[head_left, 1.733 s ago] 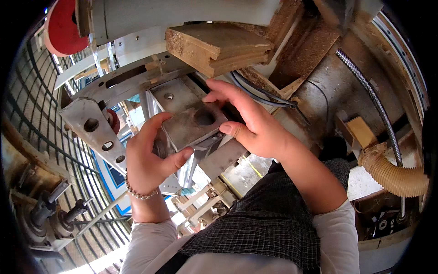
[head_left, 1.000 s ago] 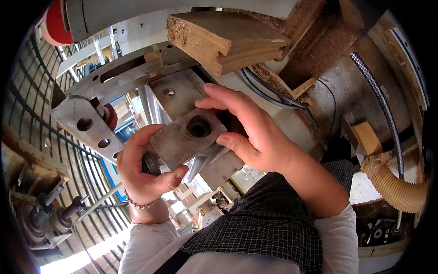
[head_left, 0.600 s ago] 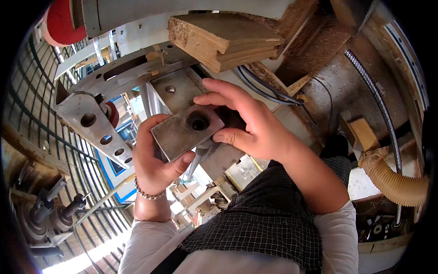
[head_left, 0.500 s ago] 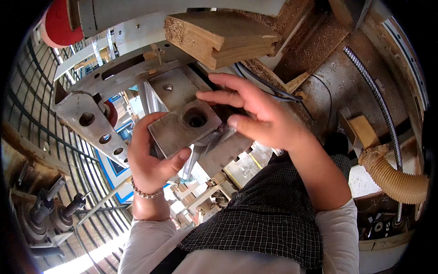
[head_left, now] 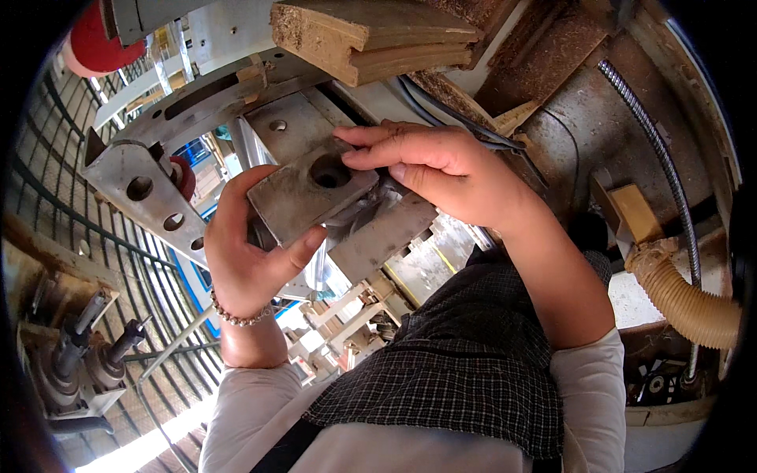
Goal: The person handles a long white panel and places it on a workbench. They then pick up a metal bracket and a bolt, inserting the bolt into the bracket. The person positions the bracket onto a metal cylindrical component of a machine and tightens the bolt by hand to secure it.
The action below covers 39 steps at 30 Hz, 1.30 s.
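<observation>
A grey metal block [head_left: 293, 202] with a round dark hole near one end lies tilted between my hands. My left hand [head_left: 246, 246] is closed around its left end, thumb along the near edge and fingers behind. At the opposite end, my right hand [head_left: 448, 172] has its fingers drawn together, their tips against the far corner by the hole and the thumb near the right edge. Beneath the block, shiny curved metal shows only in part. Behind it is a flat metal plate [head_left: 296, 120] with a small hole, part of a machine frame.
A grooved wooden piece [head_left: 371, 39] juts out beyond my hands. To the left stands a metal bracket [head_left: 140, 188] with round holes, before a barred grille. A beige ribbed hose [head_left: 682, 293] and a metal conduit [head_left: 653, 134] run along the right. Sawdust covers the surfaces at upper right.
My right hand has come down onto the far corner of the block, its spread fingers now closer together. The block and my left hand have shifted slightly left and away from me.
</observation>
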Each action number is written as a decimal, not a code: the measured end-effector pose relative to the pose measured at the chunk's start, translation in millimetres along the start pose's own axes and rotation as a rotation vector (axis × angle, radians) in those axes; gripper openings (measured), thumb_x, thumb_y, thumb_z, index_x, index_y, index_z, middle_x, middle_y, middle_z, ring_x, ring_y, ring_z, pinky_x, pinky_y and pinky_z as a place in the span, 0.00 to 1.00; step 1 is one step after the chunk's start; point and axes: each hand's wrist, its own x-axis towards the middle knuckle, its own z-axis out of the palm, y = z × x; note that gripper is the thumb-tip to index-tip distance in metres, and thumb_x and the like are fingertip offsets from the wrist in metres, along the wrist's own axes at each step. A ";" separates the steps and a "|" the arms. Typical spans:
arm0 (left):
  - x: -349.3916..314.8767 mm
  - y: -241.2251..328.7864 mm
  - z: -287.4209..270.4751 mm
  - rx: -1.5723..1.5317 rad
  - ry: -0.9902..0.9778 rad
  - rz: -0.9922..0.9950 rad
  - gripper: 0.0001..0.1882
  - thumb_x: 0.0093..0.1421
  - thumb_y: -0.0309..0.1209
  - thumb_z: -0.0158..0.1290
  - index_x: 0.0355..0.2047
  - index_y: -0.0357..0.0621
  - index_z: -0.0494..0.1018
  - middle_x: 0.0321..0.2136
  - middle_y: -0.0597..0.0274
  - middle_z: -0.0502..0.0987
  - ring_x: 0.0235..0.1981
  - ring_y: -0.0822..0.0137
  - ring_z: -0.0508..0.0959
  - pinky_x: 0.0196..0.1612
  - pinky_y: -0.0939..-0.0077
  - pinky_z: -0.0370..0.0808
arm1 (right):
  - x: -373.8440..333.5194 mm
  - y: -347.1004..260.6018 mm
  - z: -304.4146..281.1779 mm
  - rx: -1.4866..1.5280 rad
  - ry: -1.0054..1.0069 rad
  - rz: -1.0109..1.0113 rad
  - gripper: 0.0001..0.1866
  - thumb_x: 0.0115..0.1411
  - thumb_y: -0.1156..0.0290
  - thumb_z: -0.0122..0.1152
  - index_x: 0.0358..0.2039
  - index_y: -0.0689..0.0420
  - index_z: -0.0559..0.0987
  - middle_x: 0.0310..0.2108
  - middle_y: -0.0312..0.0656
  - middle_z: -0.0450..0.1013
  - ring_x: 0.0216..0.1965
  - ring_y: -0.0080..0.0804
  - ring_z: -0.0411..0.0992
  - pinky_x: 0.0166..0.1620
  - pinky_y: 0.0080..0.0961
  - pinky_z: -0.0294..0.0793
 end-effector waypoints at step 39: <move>-34.4 -52.6 0.0 -0.180 0.139 0.175 0.28 0.51 0.38 0.59 0.54 0.49 0.71 0.20 0.58 0.73 0.22 0.62 0.77 0.28 0.72 0.73 | 25.0 -82.7 85.0 -0.919 0.216 0.301 0.26 0.56 0.46 0.61 0.40 0.58 0.75 0.28 0.50 0.76 0.30 0.40 0.75 0.35 0.33 0.73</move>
